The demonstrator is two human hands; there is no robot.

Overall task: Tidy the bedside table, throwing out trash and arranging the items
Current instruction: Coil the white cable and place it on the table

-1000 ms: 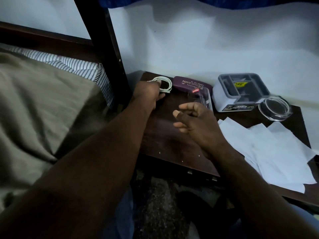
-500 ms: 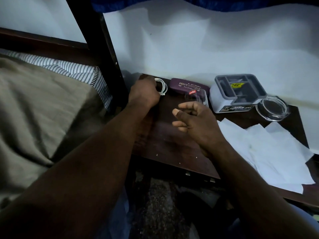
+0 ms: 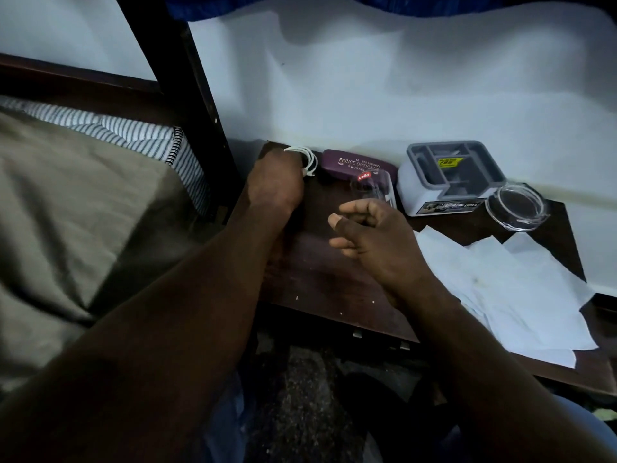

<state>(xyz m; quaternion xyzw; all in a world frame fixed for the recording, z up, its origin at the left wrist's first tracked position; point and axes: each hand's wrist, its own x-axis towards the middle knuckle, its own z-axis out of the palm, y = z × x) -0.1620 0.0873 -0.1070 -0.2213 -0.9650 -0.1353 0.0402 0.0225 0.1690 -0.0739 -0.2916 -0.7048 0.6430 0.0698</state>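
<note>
Left hand at back-left corner of tabletop, fingers curled round coiled white cable, which lies just beside purple spectacle case. Right hand above mid tabletop, fingers loosely curled, holding nothing. Clear Cello container just beyond it. Grey organiser box, glass dish, white paper sheets to right. Bedpost close on left.

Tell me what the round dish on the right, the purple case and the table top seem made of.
Dish: clear glass or hard plastic, glossy; the surface beneath shows through it.
Case: purple, matte, probably plastic or leatherette; printed pale lettering.
Table: dark wood or veneer, faint grain streaks, dull sheen.
</note>
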